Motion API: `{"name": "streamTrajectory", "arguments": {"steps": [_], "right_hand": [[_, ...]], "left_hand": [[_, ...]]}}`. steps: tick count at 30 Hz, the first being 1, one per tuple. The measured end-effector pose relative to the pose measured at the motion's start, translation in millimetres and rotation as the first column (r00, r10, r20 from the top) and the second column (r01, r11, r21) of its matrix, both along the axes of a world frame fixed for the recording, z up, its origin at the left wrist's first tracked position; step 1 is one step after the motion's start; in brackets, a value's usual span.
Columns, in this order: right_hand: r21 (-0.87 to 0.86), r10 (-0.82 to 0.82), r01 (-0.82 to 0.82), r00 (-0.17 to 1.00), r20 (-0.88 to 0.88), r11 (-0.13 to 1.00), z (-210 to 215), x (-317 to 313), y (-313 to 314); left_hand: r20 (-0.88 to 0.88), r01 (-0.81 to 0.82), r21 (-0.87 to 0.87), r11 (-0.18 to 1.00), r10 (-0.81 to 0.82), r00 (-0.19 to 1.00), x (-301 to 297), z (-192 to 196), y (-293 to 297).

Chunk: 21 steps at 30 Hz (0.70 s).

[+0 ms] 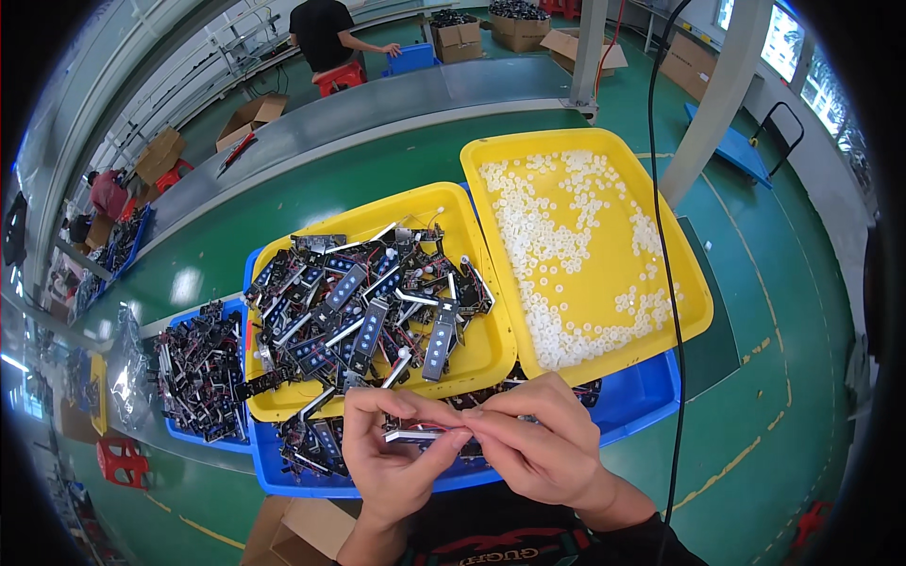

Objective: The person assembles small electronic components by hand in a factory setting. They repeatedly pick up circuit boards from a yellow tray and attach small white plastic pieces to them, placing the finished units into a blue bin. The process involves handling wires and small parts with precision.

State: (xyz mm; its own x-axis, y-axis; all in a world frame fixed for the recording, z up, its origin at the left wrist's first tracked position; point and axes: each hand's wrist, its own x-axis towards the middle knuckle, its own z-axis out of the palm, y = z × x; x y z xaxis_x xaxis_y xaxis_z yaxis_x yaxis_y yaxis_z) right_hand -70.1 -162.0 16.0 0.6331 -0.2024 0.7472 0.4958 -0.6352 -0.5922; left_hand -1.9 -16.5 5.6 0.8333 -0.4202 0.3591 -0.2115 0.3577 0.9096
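Both hands, left hand [392,453] and right hand [533,443], pinch a small circuit strip [415,435] just in front of the blue bin [651,396]. Judged mid-assembly; aligning needs care. Beyond it, yellow trays: circuit parts [363,311], white rings [566,255].

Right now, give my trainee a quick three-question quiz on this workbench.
1. True or false: both hands grip one small circuit-board part.
2. What fills the right yellow tray? A) white rings B) screws C) cables
3. What colour is the bin under the yellow trays?

Key:
1. True: left hand and right hand pinch it together.
2. A, small white rings.
3. Blue.
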Motion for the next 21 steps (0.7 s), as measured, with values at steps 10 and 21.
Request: {"name": "streamTrajectory", "arguments": {"steps": [10,21], "right_hand": [[0.486,0.234,-0.124,0.957,-0.173,0.865,-3,-6,0],[0.569,0.313,-0.173,0.937,-0.158,0.804,-9,-4,6]], "left_hand": [[-0.030,-0.014,-0.097,0.995,0.011,0.999,-1,-2,-3],[0.123,-0.069,-0.094,0.993,0.080,0.989,3,-7,-4]]}}
